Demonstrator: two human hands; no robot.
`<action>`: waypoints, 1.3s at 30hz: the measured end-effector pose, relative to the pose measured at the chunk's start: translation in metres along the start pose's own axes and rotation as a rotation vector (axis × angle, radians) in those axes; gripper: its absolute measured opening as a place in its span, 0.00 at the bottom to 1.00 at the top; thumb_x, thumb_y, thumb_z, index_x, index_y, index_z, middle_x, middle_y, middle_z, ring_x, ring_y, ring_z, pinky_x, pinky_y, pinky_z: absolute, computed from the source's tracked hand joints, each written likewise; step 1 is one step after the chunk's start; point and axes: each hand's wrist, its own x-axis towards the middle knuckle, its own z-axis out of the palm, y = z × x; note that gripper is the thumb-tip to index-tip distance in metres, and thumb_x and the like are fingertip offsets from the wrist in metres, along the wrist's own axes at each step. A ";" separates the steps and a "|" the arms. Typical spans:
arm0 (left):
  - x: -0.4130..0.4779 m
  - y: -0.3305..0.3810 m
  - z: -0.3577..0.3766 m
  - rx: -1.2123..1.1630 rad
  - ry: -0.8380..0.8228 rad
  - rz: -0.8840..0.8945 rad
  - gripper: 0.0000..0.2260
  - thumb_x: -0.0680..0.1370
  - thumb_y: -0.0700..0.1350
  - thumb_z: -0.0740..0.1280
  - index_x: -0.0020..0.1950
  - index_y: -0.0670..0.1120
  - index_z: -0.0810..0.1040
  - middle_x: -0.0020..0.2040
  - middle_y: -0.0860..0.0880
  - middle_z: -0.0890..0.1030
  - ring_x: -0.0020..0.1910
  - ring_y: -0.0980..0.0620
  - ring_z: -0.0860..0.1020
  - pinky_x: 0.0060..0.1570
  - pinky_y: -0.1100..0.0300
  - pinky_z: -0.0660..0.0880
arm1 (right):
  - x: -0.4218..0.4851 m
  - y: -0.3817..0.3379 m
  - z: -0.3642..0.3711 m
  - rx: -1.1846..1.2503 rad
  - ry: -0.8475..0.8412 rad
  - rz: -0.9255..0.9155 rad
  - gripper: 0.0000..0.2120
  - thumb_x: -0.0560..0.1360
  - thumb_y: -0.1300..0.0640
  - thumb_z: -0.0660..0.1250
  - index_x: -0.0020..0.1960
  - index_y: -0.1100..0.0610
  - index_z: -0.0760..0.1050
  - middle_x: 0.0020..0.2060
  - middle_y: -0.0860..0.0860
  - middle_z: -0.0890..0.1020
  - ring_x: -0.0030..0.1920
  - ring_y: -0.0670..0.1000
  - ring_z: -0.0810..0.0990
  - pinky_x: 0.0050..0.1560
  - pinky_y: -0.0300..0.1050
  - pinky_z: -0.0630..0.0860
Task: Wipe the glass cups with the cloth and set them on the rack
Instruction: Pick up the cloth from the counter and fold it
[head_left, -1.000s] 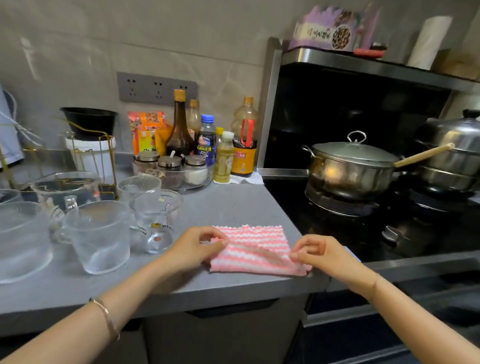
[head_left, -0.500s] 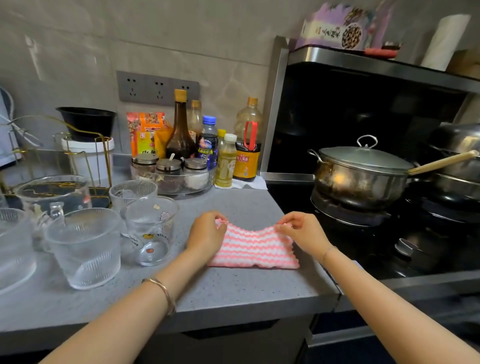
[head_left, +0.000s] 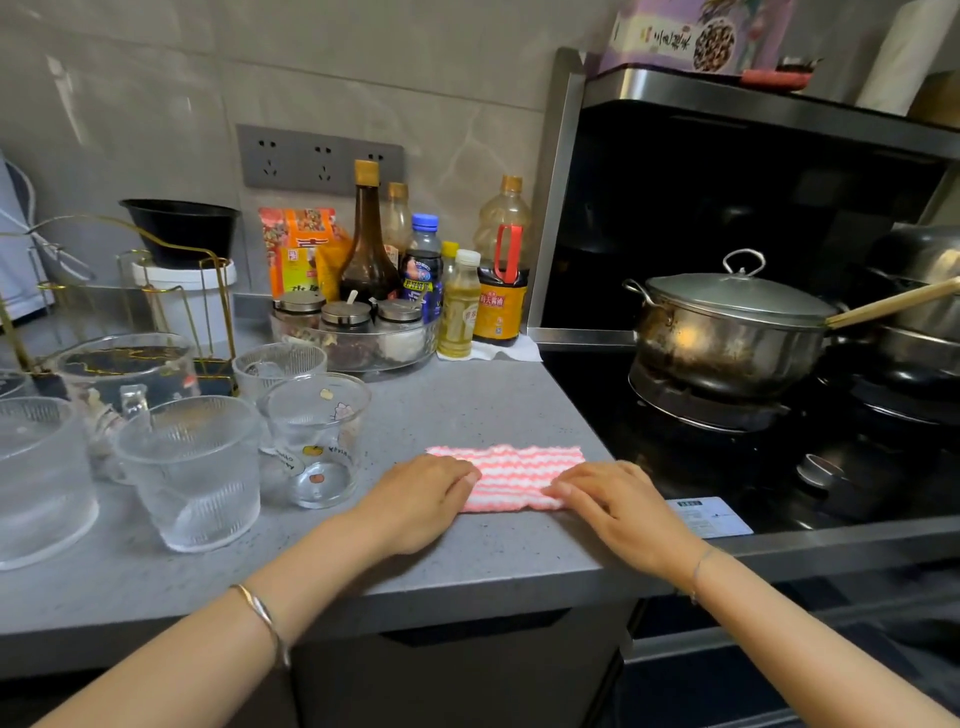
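Cloth (head_left: 506, 475): pink-and-white striped, folded into a narrow band, lying flat on the grey countertop (head_left: 467, 405). Your left hand (head_left: 423, 499) rests palm down on the cloth's left end, fingers laid nearly straight across the fabric. Your right hand (head_left: 618, 501) rests palm down on its lower right edge, fingers extended. Both hands press flat; neither curls round the cloth.

Glass cups: all stand upright to the left of the cloth. The printed glass cup (head_left: 314, 439) is just beside its left end, near your left hand. The ribbed glass mug (head_left: 192, 470) stands farther left, close to the printed cup; whether they touch, you cannot tell from this view. A smaller ribbed cup (head_left: 278, 364) sits behind those two.

Rack: the gold wire rack (head_left: 171, 291) stands well left of the cloth and behind it, beyond the cups.

Other: a lidded steel pot (head_left: 727, 322) sits on a burner to the right of the cloth and behind it.
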 end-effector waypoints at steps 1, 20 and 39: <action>-0.003 0.002 -0.003 -0.002 -0.026 0.002 0.18 0.85 0.50 0.50 0.65 0.47 0.75 0.66 0.48 0.76 0.64 0.48 0.72 0.63 0.54 0.68 | -0.001 0.001 -0.002 -0.011 0.002 0.013 0.16 0.82 0.48 0.53 0.58 0.46 0.78 0.57 0.39 0.79 0.61 0.40 0.73 0.65 0.40 0.57; -0.057 -0.008 -0.005 -0.131 -0.085 0.158 0.30 0.70 0.75 0.50 0.61 0.59 0.76 0.53 0.56 0.75 0.55 0.58 0.71 0.60 0.56 0.70 | -0.049 -0.065 0.025 0.198 0.142 -0.194 0.12 0.71 0.43 0.67 0.48 0.49 0.80 0.45 0.39 0.81 0.47 0.38 0.76 0.53 0.35 0.71; 0.007 0.023 0.000 -0.849 0.120 -0.064 0.02 0.79 0.40 0.66 0.47 0.46 0.77 0.28 0.47 0.75 0.30 0.51 0.70 0.37 0.60 0.67 | -0.032 -0.045 -0.008 1.021 0.410 0.517 0.07 0.76 0.57 0.67 0.47 0.61 0.81 0.38 0.54 0.85 0.34 0.47 0.84 0.34 0.38 0.81</action>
